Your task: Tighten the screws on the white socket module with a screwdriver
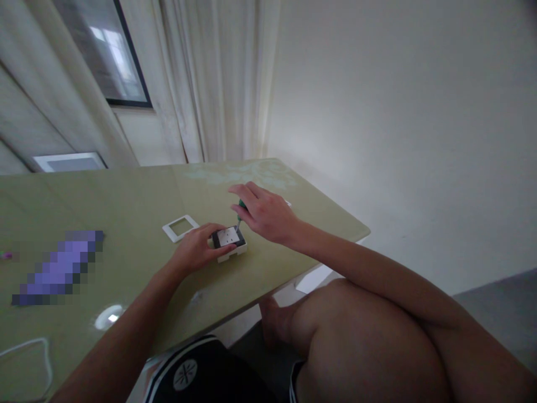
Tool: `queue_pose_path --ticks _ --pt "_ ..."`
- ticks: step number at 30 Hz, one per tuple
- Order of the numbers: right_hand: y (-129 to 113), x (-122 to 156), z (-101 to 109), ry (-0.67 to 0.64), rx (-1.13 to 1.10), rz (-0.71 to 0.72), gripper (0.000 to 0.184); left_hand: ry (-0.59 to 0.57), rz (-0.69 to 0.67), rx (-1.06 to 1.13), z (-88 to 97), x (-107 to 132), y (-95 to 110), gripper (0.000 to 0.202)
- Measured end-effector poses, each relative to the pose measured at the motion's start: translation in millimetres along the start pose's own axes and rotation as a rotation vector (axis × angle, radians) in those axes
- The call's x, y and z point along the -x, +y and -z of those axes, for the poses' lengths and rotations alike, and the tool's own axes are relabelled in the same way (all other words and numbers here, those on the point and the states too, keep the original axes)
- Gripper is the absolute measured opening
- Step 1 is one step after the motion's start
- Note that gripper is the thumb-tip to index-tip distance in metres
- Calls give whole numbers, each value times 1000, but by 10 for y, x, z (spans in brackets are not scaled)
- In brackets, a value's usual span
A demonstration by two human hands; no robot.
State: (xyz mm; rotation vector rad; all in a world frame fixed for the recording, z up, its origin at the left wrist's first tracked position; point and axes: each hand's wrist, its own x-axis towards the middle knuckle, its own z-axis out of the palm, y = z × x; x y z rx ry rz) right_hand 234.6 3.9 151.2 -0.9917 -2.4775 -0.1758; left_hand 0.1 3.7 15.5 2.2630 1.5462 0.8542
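Observation:
A wall socket (229,237) with a white face and black surround sits on a white back box on the table. My left hand (198,246) grips it from the left, fingers along its far side and thumb along the near side. In my right hand (264,211) is a screwdriver (239,223) with a green handle, held nearly upright. Its metal shaft reaches down to the socket's far right part; whether the tip sits in a screw is too small to tell. A white square frame (180,228) lies flat just beyond my left hand.
The pale green table (138,212) has its right edge near my right forearm. To the left lie a blurred purple object (62,268) and a white cable (45,358). A small white piece (288,204) shows partly behind my right hand. Curtains (222,78) hang behind.

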Motion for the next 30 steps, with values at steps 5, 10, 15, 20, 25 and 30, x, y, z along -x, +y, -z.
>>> queue_pose_path --ticks 5,10,15,20,25,30 --pt "27 17 -13 30 20 24 34 -3 -31 -40 -11 4 -21 64" --pt "97 59 -62 -9 48 43 32 -1 -97 18 -30 -3 -49 58" --pt "180 121 -168 -45 137 59 30 13 -121 47 -23 1 -121 58" --pt "252 237 -278 -95 170 76 30 -30 -91 87 -6 2 -113 65" --pt "371 405 -349 -163 157 92 30 -66 -16 63 163 27 -130 76" --pt "553 571 -523 -203 7 -10 32 -59 242 -343 817 250 -661 88"
